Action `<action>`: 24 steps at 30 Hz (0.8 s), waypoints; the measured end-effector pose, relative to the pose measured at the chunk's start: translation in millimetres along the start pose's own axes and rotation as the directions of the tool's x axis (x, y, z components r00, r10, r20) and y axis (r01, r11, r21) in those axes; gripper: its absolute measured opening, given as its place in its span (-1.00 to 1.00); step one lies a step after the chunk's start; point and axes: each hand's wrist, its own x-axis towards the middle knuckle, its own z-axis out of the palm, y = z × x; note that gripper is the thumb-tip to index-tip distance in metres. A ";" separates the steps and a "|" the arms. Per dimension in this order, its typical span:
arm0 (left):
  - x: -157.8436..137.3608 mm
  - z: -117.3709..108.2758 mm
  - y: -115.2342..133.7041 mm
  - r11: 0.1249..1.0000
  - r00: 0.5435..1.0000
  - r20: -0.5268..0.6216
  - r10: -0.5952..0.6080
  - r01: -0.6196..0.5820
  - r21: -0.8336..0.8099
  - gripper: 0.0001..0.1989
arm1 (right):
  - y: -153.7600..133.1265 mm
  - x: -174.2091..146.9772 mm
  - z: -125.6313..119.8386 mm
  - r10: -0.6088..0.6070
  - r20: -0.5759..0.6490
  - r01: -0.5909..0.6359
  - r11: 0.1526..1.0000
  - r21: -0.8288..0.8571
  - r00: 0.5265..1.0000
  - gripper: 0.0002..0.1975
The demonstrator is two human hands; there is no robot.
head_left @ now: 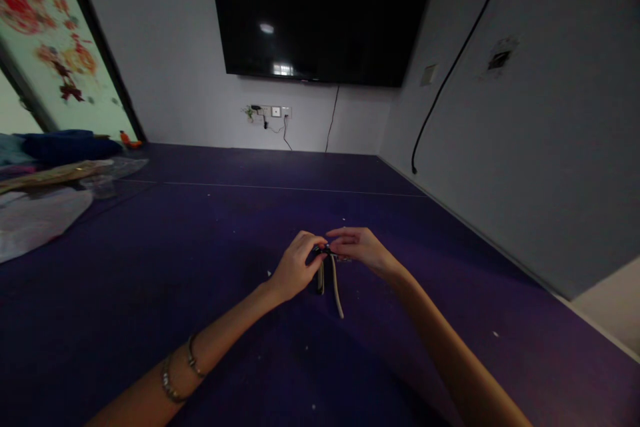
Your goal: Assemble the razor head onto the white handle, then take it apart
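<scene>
Your left forearm [225,335] enters at the lower left of the frame, wearing two bracelets [171,383], one slim, the other chunkier and beaded-looking. Just below the middle of the frame, your left hand [293,270] pinches a small dark piece [325,250] between thumb and index finger. Your right hand [369,252] meets it from the right, fingers partly bent; I cannot tell whether they grip it too. Two narrow beige strips [337,288], matte and cord-like, run downward from it, against a smooth purple surface [150,267] dotted with white specks [495,333]. At upper left, a pale green panel [107,73] carries red decorations [20,8] (some resemble written characters, too blurred to read). At top centre, your glossy black television [325,13] bears a tiny, illegible mark [305,81] along its lower edge.
</scene>
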 end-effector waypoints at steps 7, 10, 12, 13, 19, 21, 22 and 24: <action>0.7 -0.5 1.5 1.000 1.000 -0.022 -0.014 0.014 -0.015 -0.91 | -3.3 -3.0 -4.6 -0.036 0.027 0.037 0.998 -0.045 0.999 -0.70; 1.9 -1.7 2.3 1.000 0.999 -0.034 -0.022 0.021 -0.019 -0.93 | -5.3 -4.3 -10.8 -0.045 0.047 0.049 0.995 -0.086 0.998 -0.72; 2.6 -2.6 2.1 0.999 0.999 -0.045 -0.026 0.025 -0.021 -0.93 | -7.3 -5.5 -15.2 -0.062 0.059 0.070 0.986 -0.149 0.996 -0.72; 2.7 -3.0 1.7 0.999 0.998 -0.050 -0.026 0.025 -0.021 -0.93 | -8.3 -6.1 -17.1 -0.077 0.060 0.087 0.979 -0.186 0.995 -0.73; 2.7 -4.2 -0.9 1.000 0.998 -0.066 -0.020 0.019 -0.021 -0.95 | -7.7 -7.4 -21.5 -0.198 0.078 0.213 0.907 -0.363 0.977 -0.80; 2.7 -4.4 -0.7 1.000 0.997 -0.073 -0.016 0.015 -0.022 -0.96 | -6.0 -6.9 -20.4 -0.217 0.091 0.235 0.894 -0.381 0.972 -0.81; 2.8 -4.6 -0.5 1.000 0.997 -0.077 -0.014 0.012 -0.021 -0.96 | -5.5 -6.7 -19.8 -0.225 0.094 0.244 0.891 -0.382 0.970 -0.81; 3.0 -5.0 -0.1 1.000 0.996 -0.083 -0.012 0.010 -0.017 -0.96 | -5.1 -6.6 -18.8 -0.238 0.101 0.259 0.888 -0.381 0.966 -0.80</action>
